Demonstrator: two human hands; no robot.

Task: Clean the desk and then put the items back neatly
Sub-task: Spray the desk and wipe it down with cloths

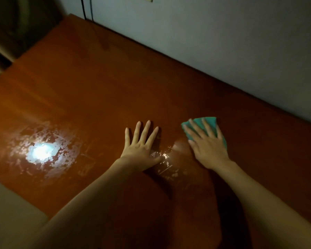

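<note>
We are pressing the green cloth (207, 124) flat under our right hand (207, 146), fingers straight, near the wall. Our left hand (142, 143) is lying spread on the desk (97, 83). The pale patches are possibly moisture; hurrying risks streaks.

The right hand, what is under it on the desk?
Under the right hand lies a teal cloth, pressed flat on the brown desk by straight fingers. Its far edge and corners show past the fingers; the part beneath the palm is covered.
</note>
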